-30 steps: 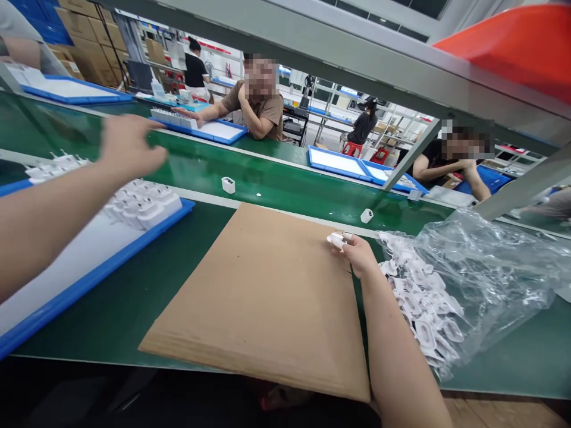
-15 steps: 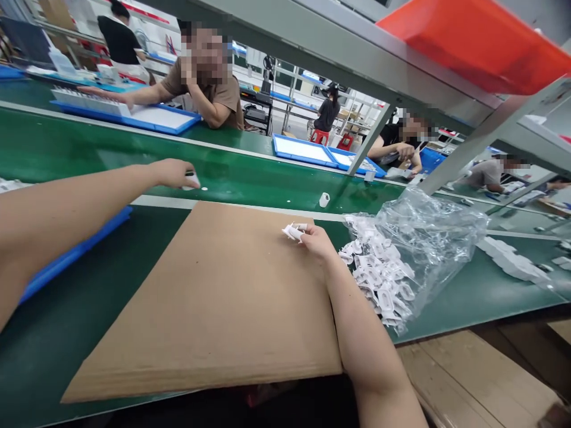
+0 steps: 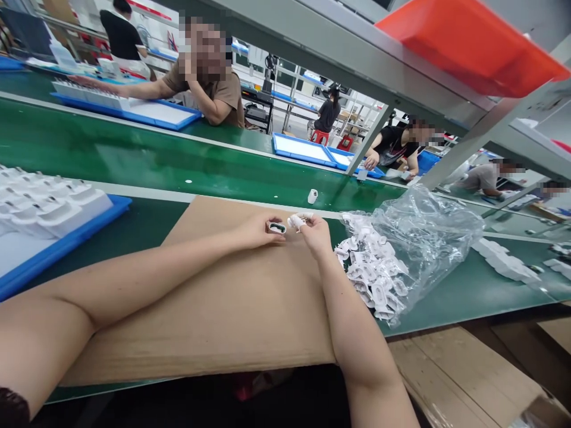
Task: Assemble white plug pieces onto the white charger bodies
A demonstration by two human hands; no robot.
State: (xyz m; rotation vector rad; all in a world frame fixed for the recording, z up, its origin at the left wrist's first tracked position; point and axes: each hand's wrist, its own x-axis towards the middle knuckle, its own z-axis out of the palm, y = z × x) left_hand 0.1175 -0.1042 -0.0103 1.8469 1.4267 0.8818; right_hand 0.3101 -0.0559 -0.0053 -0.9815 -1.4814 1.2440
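My left hand (image 3: 263, 230) grips a white oval plastic housing (image 3: 277, 228), its open end facing me and something dark inside. Just to its right, my right hand (image 3: 316, 233) is closed on a small white plastic part (image 3: 296, 221) with thin prongs. The two pieces are close together, with a narrow gap between them, over the far part of a brown cardboard sheet (image 3: 223, 309). Beside my right forearm lies a heap of white plastic parts (image 3: 377, 267), spilling from a clear plastic bag (image 3: 437, 232).
A blue tray (image 3: 66, 246) of white housings (image 3: 49, 199) sits at left. On the green conveyor belt (image 3: 147, 160) stands one white housing (image 3: 313, 195). An orange bin (image 3: 468, 41) rests on the overhead shelf (image 3: 312, 47). Co-workers sit across the belt.
My left hand has come back from the belt at left with the white housing, meeting my right hand over the cardboard. The lone housing on the belt has shifted slightly left in view.
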